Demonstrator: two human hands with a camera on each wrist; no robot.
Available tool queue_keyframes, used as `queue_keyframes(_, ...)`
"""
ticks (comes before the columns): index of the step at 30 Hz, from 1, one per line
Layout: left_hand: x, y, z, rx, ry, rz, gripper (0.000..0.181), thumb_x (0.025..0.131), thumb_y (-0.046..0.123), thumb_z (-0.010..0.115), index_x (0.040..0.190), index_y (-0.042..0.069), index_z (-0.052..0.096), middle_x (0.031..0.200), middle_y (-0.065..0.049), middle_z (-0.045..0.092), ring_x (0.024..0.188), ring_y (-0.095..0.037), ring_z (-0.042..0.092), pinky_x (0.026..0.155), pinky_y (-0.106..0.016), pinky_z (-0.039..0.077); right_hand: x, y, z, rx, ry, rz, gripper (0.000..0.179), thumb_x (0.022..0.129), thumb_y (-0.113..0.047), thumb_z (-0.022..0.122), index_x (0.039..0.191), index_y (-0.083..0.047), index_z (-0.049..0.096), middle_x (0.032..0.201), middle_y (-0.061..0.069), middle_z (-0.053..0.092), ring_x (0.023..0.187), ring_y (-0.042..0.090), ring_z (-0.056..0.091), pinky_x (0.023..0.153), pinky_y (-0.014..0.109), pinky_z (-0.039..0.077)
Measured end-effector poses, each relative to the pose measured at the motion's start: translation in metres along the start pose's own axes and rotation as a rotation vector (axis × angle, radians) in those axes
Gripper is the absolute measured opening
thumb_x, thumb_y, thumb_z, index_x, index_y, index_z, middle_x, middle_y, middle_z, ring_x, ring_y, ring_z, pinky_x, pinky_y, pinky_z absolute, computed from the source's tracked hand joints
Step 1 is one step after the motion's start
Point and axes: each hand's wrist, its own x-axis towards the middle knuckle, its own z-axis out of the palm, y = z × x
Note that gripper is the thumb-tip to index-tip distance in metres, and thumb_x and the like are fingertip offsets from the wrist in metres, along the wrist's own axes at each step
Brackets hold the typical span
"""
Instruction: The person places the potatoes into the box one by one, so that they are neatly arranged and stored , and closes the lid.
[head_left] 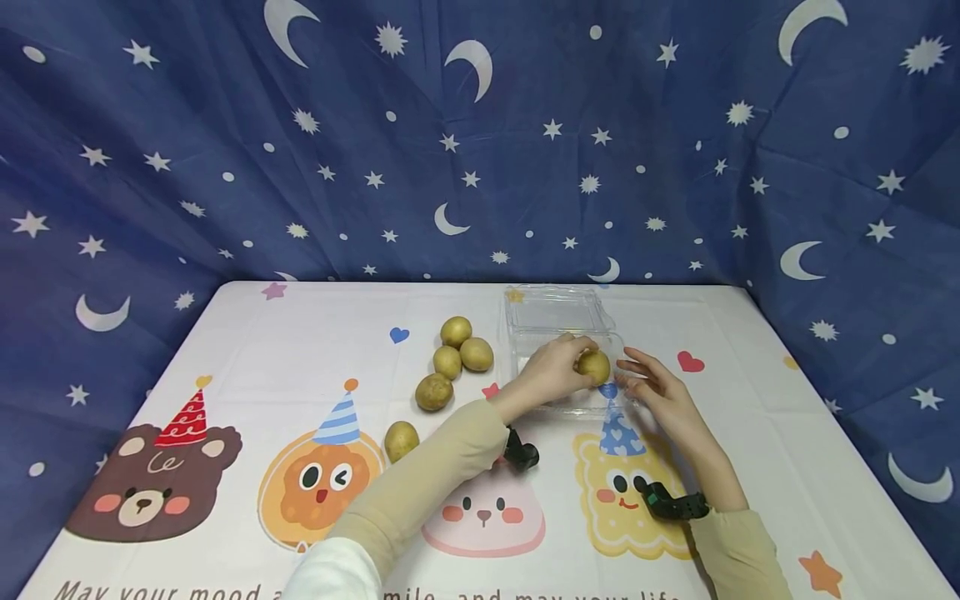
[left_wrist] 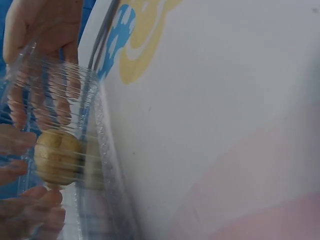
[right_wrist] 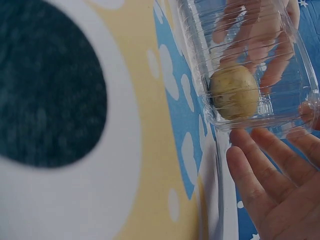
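In the head view, my left hand [head_left: 553,368] reaches over a clear plastic clamshell box [head_left: 555,315] and holds a yellowish potato [head_left: 594,367] near its right end, thumb and fingers around it. Through the box's ribbed wall, the left wrist view shows this potato [left_wrist: 57,156] between the fingertips. My right hand [head_left: 666,393] is at the box's right side, its fingers spread and relaxed. The right wrist view has those fingers [right_wrist: 272,165] right at the end wall, with the potato [right_wrist: 235,92] low inside the corner. The box's lid lies folded back.
Left of the box, several loose potatoes [head_left: 447,362] lie in a loose line on the white printed tablecloth [head_left: 315,325]. The nearest potato [head_left: 401,440] is beside my left sleeve. A blue curtain [head_left: 495,150] with moons and stars stands behind the table.
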Motion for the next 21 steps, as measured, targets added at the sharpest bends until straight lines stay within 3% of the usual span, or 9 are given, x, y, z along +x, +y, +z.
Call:
queue_keyframes(13,-0.022,-0.003,-0.012,-0.068,0.022,0.004,0.044,0.086,0.027,0.07,0.128,0.017,0.06,0.126,0.0,0.063,0.1,-0.014,0.066,0.08,-0.02,0.051,0.0,-0.001,0.002,-0.007,0.0,0.004,0.052,0.1,-0.014,0.049,0.148,-0.003,0.031,0.14,0.029,0.047,0.103,-0.015,0.055,0.084,0.006,0.046)
queue_keyframes(21,-0.035,-0.003,-0.02,-0.114,0.027,0.003,0.045,0.086,0.024,0.069,0.129,0.015,0.058,0.124,-0.005,0.064,0.102,-0.016,0.066,0.081,-0.022,0.052,0.0,0.0,0.001,-0.002,0.006,-0.008,0.052,0.1,-0.013,0.048,0.147,-0.001,0.032,0.139,0.031,0.046,0.102,-0.017,0.054,0.083,0.005,0.046)
